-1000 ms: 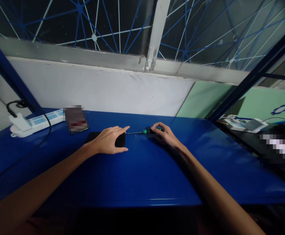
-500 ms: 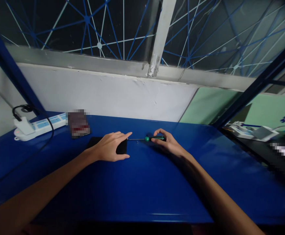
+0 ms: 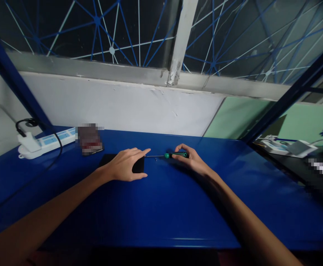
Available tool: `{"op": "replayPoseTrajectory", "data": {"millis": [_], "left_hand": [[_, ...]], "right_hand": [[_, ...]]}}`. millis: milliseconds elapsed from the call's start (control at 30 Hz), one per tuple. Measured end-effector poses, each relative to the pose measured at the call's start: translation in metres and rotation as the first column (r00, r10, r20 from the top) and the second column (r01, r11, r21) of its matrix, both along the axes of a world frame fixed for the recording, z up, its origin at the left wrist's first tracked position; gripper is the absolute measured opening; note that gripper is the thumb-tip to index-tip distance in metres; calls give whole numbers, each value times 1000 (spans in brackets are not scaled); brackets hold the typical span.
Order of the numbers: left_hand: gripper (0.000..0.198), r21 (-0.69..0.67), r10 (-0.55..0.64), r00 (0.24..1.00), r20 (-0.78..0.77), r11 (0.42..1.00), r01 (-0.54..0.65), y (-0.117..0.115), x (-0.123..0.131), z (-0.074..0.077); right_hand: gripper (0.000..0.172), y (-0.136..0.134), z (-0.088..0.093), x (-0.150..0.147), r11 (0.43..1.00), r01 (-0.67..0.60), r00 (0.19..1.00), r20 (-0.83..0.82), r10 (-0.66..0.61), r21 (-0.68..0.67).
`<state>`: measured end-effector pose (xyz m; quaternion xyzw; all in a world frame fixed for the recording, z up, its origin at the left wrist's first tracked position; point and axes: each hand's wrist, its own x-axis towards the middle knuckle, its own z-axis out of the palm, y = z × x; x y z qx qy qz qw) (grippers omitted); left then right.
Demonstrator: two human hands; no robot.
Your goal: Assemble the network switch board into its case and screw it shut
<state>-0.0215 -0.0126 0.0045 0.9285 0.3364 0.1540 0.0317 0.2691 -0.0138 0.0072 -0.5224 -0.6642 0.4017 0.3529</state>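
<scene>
A flat black box [image 3: 138, 167] lies on the blue table [image 3: 161, 214], and my left hand [image 3: 128, 164] rests over it with thumb and fingers spread along its right end. My right hand [image 3: 190, 159] grips the green and black handle of a screwdriver [image 3: 167, 155]. The thin shaft points left, and its tip meets the box's right edge near my left fingertips. Just below the shaft, a tiny screw [image 3: 155, 159] lies on the table.
A white power strip [image 3: 47, 142] with a plug and black cable sits at the back left. Beside it is a blurred dark red packet [image 3: 90, 139]. Blue frame posts rise at both sides. White devices [image 3: 291, 147] stand on a dark surface at the right.
The view has shifted very slightly. The screwdriver handle appears slightly turned in my right hand, while my left hand keeps its place on the box.
</scene>
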Motion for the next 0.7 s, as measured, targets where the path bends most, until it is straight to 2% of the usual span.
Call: {"op": "replayPoseTrajectory", "data": {"millis": [100, 233, 333, 400, 533, 633, 700], "left_hand": [[82, -7, 2, 1000, -6, 1000, -2, 0, 1, 1], [82, 0, -5, 1000, 5, 1000, 5, 1, 0, 0], [82, 10, -5, 1000, 10, 1000, 5, 1, 0, -2], [83, 0, 4, 1000, 9, 1000, -4, 1, 0, -1], [84, -60, 21, 999, 30, 998, -19, 1, 0, 0], [84, -83, 20, 998, 55, 996, -16, 3, -1, 0], [84, -79, 15, 998, 66, 997, -10, 3, -1, -1]], "right_hand": [[38, 2, -1, 1, 1000, 16, 1000, -7, -16, -23], [51, 5, -8, 2, 989, 51, 982, 171, -75, 139], [56, 5, -10, 2, 984, 47, 973, 216, -84, 171], [53, 4, -9, 2, 985, 41, 975, 208, -75, 165], [36, 3, -5, 3, 993, -2, 993, 117, -12, 117], [35, 5, -5, 4, 996, -10, 997, 73, 4, 86], [36, 6, -6, 4, 993, 17, 994, 107, -29, 118]]}}
